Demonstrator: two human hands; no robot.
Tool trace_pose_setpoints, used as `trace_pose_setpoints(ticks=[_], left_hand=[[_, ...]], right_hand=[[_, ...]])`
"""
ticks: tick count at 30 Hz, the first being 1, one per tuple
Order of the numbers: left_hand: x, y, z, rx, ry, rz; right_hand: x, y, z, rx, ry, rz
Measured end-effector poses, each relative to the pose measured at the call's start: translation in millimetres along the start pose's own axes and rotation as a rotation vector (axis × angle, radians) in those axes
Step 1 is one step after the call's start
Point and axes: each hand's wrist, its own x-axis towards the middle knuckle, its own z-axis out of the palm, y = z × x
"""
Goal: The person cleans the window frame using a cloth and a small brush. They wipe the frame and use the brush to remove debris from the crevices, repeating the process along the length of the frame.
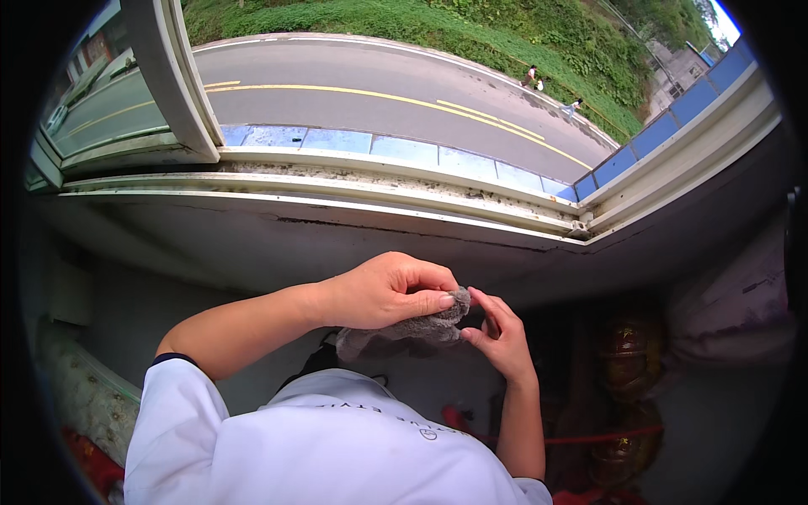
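Observation:
Just inside an open window, a bunched grey cloth (404, 329) with a fluffy pile is up in front of my chest. My left hand (394, 291) pinches its top between thumb and bent fingers. From the other side, my right hand (502, 334) meets the cloth's right edge, thumb low and index finger high, with a gap between them. The cloth's lower part hangs loose in shadow below my left hand. Beyond both hands runs the window's pale sliding track (379, 189), spotted with dark dirt.
A window sash (170, 82) stands at the left. Blue-white tiles (404, 151) line the outer ledge above a road (353, 69), where several people walk far off. Dark red-brown rounded containers (631, 353) stand low at the right, near a red cord (600, 437). A patterned padded edge (95, 391) lies at left.

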Motion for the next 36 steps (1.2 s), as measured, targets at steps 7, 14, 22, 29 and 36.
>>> trace_pose_setpoints(ticks=[7,14,22,29,36], left_hand=[[-6.5,23.4,3.0,0.147,-0.012,-0.036],[-34.8,39.0,-13.4,0.290,0.111,-0.008],[-75.5,51.0,-29.4,0.793,0.060,-0.252],[-88.0,-10.7,-66.2,0.738,-0.256,-0.559],[-72.9,-75.9,-65.6,0.671,0.100,-0.339]], right_hand=[[15.0,-15.9,20.8,0.495,-0.438,0.215],[16.3,19.1,42.4,0.461,-0.390,0.170],[-1.3,-0.7,19.0,-0.462,0.053,-0.030],[-7.8,-36.8,18.7,-0.608,0.725,-0.286],[-12.8,-35.5,-0.8,-0.666,0.826,-0.264]])
